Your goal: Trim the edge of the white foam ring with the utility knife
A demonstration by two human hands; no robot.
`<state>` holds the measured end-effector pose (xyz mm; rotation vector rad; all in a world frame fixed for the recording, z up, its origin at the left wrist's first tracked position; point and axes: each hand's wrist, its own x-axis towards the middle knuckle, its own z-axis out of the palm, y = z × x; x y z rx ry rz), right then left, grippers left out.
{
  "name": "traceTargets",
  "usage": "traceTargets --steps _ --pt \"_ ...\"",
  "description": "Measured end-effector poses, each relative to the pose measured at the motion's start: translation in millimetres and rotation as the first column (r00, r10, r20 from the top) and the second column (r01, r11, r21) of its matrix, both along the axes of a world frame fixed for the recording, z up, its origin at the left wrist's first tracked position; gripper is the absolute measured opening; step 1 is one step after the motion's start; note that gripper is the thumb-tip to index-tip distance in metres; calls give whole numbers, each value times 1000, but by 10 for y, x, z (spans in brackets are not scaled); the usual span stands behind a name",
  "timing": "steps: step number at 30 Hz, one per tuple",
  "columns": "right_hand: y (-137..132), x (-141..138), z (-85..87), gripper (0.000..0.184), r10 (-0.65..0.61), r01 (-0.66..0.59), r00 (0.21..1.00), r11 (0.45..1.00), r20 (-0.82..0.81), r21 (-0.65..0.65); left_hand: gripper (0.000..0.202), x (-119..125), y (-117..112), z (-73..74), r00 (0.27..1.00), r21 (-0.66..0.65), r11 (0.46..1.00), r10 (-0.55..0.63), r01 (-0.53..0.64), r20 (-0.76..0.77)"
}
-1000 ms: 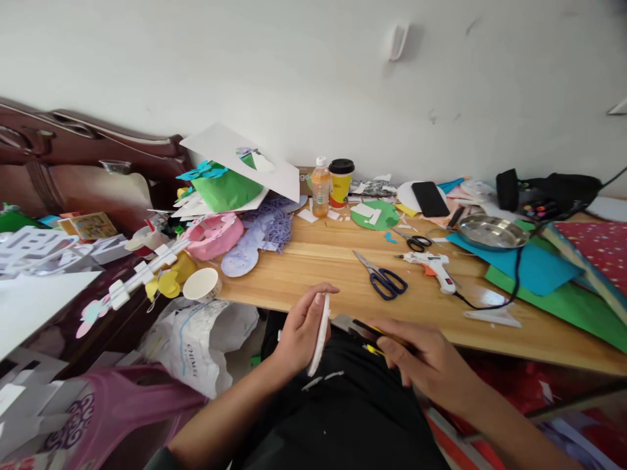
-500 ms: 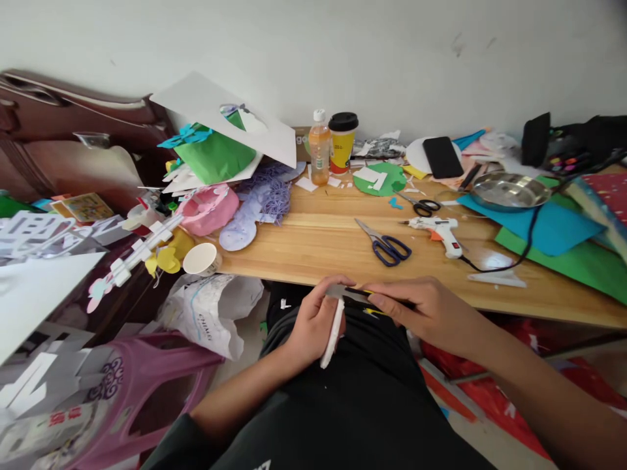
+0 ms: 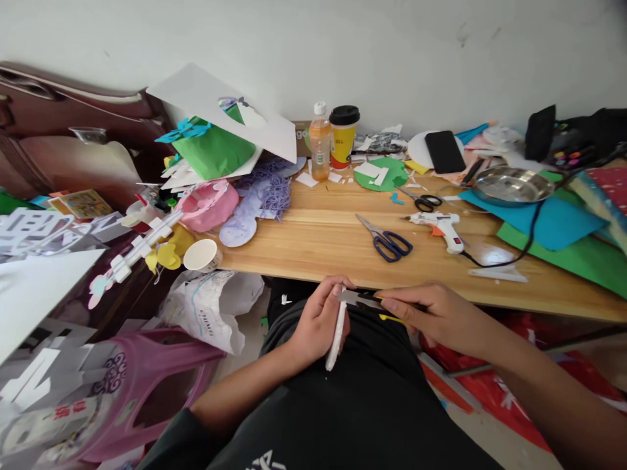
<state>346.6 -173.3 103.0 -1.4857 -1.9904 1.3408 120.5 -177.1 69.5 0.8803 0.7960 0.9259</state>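
My left hand [image 3: 316,323] is closed around a thin white foam piece [image 3: 337,334], held edge-on over my lap just below the front edge of the wooden table [image 3: 318,245]. My right hand [image 3: 431,313] grips a black and yellow utility knife [image 3: 365,301]. Its blade tip rests against the top of the white piece, by my left fingertips.
On the table lie blue-handled scissors [image 3: 386,241], a white glue gun [image 3: 438,225] with a black cord, black scissors [image 3: 422,200], a steel dish [image 3: 512,186], a drink bottle [image 3: 320,141], a yellow cup [image 3: 343,137], a phone [image 3: 444,151] and paper crafts. A pink stool [image 3: 147,385] stands at lower left.
Both hands came together in front of the table edge; the knife tip now meets the white piece. The camera tilted downward, so the table sits higher in view.
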Motion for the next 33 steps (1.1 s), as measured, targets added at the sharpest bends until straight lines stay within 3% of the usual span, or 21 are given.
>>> traceTargets --steps 10,14,21,26,33 --pt "20 -74 62 51 24 -25 1000 994 -6 -103 48 6 30 43 1000 -68 998 12 -14 -27" --pt "7 -72 95 48 37 -37 999 997 3 -62 45 -9 37 4 999 -83 996 19 -22 -32" --pt "-29 -156 171 43 28 -38 997 990 74 137 47 31 44 56 998 -87 996 20 -25 -61" --pt "-42 -134 158 46 38 -47 994 996 104 81 41 25 46 10 997 -84 996 25 -32 -77" --pt "-27 -171 193 45 61 -74 992 989 109 128 45 27 43 -25 999 -120 993 20 -23 -26"
